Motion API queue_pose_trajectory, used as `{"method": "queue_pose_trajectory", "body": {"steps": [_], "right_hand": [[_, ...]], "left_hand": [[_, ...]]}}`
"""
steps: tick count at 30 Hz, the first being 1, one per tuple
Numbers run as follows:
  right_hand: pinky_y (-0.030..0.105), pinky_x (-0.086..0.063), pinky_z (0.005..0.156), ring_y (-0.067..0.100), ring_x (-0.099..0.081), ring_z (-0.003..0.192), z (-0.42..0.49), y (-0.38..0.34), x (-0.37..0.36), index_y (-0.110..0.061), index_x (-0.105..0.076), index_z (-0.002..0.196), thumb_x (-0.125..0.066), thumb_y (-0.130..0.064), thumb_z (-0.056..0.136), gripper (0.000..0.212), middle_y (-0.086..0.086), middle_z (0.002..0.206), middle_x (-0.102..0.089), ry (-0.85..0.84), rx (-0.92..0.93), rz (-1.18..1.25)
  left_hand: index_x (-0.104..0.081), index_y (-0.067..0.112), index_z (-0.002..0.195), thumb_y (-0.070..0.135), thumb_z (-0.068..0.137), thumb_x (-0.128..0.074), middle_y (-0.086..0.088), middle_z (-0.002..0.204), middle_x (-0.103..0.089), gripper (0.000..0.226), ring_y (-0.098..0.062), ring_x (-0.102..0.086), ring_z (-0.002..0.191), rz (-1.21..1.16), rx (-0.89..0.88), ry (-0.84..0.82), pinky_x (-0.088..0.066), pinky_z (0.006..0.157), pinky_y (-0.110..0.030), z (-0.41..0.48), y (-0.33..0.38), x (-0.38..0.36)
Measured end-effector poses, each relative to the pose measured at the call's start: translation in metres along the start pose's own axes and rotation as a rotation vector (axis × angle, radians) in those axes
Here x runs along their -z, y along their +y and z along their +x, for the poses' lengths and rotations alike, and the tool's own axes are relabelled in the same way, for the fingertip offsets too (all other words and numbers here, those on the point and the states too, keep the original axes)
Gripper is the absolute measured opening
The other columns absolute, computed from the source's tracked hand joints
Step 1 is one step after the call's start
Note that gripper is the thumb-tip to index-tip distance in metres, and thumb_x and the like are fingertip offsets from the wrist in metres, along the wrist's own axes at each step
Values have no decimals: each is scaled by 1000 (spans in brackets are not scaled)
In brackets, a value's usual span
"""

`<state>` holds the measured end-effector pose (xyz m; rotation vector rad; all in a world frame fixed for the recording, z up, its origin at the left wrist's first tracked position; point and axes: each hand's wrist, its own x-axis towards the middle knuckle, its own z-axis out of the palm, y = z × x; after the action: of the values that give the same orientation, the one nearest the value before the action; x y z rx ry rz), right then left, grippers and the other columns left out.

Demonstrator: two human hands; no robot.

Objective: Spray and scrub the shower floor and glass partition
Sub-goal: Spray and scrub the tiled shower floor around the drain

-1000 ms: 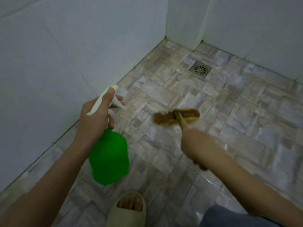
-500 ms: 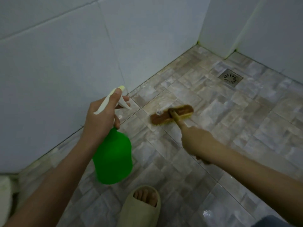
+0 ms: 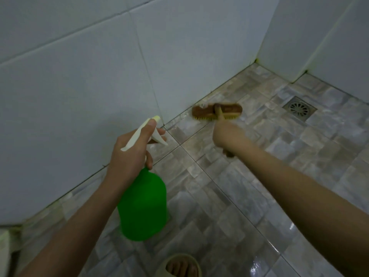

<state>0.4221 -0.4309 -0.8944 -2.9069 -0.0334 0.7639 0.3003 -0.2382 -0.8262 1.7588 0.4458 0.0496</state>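
My left hand (image 3: 129, 154) grips the white trigger head of a green spray bottle (image 3: 142, 206), held above the floor with its nozzle pointing toward the wall. My right hand (image 3: 227, 136) holds the handle of a brown scrub brush (image 3: 216, 110) with yellow bristles. The brush head rests bristles-down on the grey-brown tiled shower floor (image 3: 249, 176), close to the foot of the left wall. No glass partition shows in this view.
White tiled walls (image 3: 79, 76) bound the floor on the left and at the back corner. A square metal drain (image 3: 299, 108) sits at the upper right. My foot in a beige slipper (image 3: 180, 265) stands at the bottom edge. Wet gloss shows at lower right.
The brush has moved away from me toward the left wall's base. The view has swung left, so the drain sits further right. The bottle stays in my left hand.
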Motion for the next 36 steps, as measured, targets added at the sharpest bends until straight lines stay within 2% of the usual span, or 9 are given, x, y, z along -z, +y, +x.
{"method": "queue_pose_trajectory", "body": {"steps": [5, 8, 10, 13, 16, 19, 23, 31, 36], "right_hand": [[45, -58, 74, 31, -68, 84, 50, 26, 33, 0, -12, 151, -53, 5, 88, 75, 20, 156, -22, 102, -116, 165], [39, -55, 53, 28, -65, 65, 24, 30, 5, -18, 12, 152, -48, 3, 89, 89, 27, 94, -64, 80, -79, 190], [39, -53, 41, 29, -63, 56, 24, 33, -5, -41, 27, 144, -44, 5, 90, 101, 17, 70, -58, 68, -66, 205], [47, -57, 45, 33, -64, 57, 73, 55, 23, -44, 19, 147, -38, 5, 91, 94, 19, 75, -56, 167, -126, 248], [35, -52, 37, 30, -61, 54, 92, 82, 48, -51, 15, 146, -34, 6, 92, 92, 25, 86, -58, 153, -168, 283], [27, -46, 34, 25, -57, 46, 67, 108, 36, -51, 12, 146, -33, -4, 97, 82, 17, 75, -57, 122, 10, 78], [31, -46, 51, 21, -52, 58, 82, 139, 33, -39, -3, 152, -32, -21, 102, 61, 7, 78, -53, 136, 167, -240], [38, -49, 78, 24, -54, 77, 144, 200, 109, -41, -24, 149, -45, -19, 98, 59, 9, 98, -59, 80, 199, -271], [32, -43, 60, 18, -51, 62, 139, 197, 148, -42, -33, 145, -53, -12, 93, 63, -1, 74, -51, 27, 175, -375]], "left_hand": [[-78, 22, 88, 48, 100, -51, 4, 95, -79, 39, -20, -46, 39, 12, -25, -27, -42, 49, -24, 25, 8, -18], [-78, 22, 88, 48, 100, -51, 3, 92, -79, 39, -22, -47, 40, 17, -32, -50, -42, 48, -24, 41, 11, -31], [-78, 23, 88, 49, 100, -52, 1, 91, -79, 39, -22, -49, 41, 17, -33, -63, -42, 47, -24, 51, 12, -40], [-79, 23, 87, 54, 97, -54, 1, 91, -79, 41, -22, -49, 42, 13, -50, -101, -43, 48, -24, 61, 12, -54], [-79, 35, 80, 59, 88, -51, 4, 93, -79, 37, -24, -49, 43, 0, -70, -150, -42, 49, -27, 70, 9, -65], [-79, 28, 82, 59, 87, -48, 5, 93, -79, 44, -26, -49, 43, 11, -61, -184, -43, 51, -28, 79, 5, -72], [-79, 27, 82, 60, 86, -49, 6, 93, -79, 45, -22, -47, 40, 34, -47, -219, -44, 52, -27, 90, 4, -84], [-79, 31, 82, 60, 91, -54, 8, 93, -79, 39, -18, -48, 39, 14, -83, -223, -44, 52, -29, 99, 6, -106], [-79, 34, 82, 56, 95, -50, 8, 97, -78, 38, -25, -52, 47, -2, -72, -240, -42, 49, -27, 101, 6, -110]]}}
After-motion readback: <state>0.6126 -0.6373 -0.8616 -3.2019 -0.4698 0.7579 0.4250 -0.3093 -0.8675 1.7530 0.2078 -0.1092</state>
